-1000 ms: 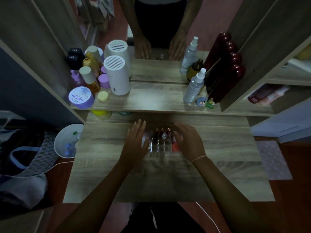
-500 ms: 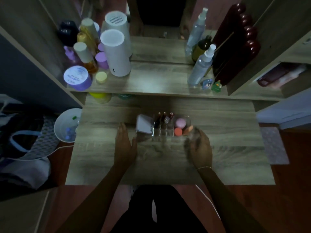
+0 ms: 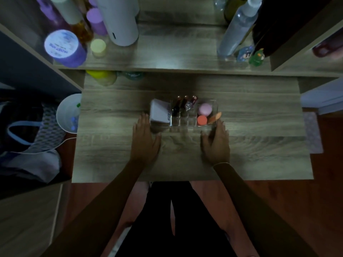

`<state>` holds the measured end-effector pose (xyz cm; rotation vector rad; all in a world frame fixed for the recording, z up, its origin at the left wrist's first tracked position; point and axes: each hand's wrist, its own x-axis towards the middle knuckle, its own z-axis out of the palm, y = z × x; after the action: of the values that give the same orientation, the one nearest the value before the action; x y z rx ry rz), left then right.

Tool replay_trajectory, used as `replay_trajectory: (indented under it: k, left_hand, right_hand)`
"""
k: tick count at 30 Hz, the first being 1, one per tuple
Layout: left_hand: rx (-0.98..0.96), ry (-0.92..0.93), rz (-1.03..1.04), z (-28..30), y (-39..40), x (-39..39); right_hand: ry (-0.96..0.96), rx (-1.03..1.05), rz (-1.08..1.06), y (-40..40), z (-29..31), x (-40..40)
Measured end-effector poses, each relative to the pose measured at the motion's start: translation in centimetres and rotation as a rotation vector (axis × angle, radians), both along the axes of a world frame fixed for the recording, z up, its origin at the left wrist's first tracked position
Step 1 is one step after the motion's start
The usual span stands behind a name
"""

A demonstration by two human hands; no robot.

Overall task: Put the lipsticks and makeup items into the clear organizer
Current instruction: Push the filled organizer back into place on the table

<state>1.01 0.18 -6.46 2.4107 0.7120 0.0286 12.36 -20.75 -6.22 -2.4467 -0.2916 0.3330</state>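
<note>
The clear organizer (image 3: 182,127) stands in the middle of the wooden desk (image 3: 259,145). Its left section holds a white box (image 3: 159,113). Three lipsticks (image 3: 183,104) stand upright in the middle slots. On the right lie a pink sponge (image 3: 205,109), a round orange sponge (image 3: 202,120) and an orange wedge (image 3: 214,117). My left hand (image 3: 146,140) lies flat on the desk, fingertips at the organizer's front left corner. My right hand (image 3: 216,143) lies flat too, fingertips touching the front right corner. Neither hand holds anything.
A raised shelf (image 3: 176,58) behind the desk carries a purple jar (image 3: 63,47), a white cylinder (image 3: 120,21), spray bottles (image 3: 235,32) and small figures (image 3: 257,56). A white bin (image 3: 68,114) and a bag (image 3: 27,134) sit left of the desk.
Both hands have drawn back from over the organizer to its front corners, uncovering the items inside. The view has tilted down toward the desk.
</note>
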Motion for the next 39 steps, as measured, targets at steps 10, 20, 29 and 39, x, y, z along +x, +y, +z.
replay_trajectory:
  k: [10,20,29,39]
  left_hand:
    - [0.012,0.036,0.009,0.2,-0.3,0.3]
    - [0.009,0.061,-0.059,0.2,-2.4,1.6]
    - [0.029,0.043,-0.205,0.1,-6.7,4.5]
    - [0.031,0.049,-0.344,0.0,-11.0,8.1]
  right_hand:
    - [0.01,-0.037,-0.008,-0.6,-0.4,0.9]
    - [0.002,-0.051,-0.108,-3.3,-0.8,2.2]
    - [-0.051,-0.049,-0.183,-8.5,-1.1,4.8]
    - [-0.071,-0.071,-0.243,-13.6,-1.2,7.8]
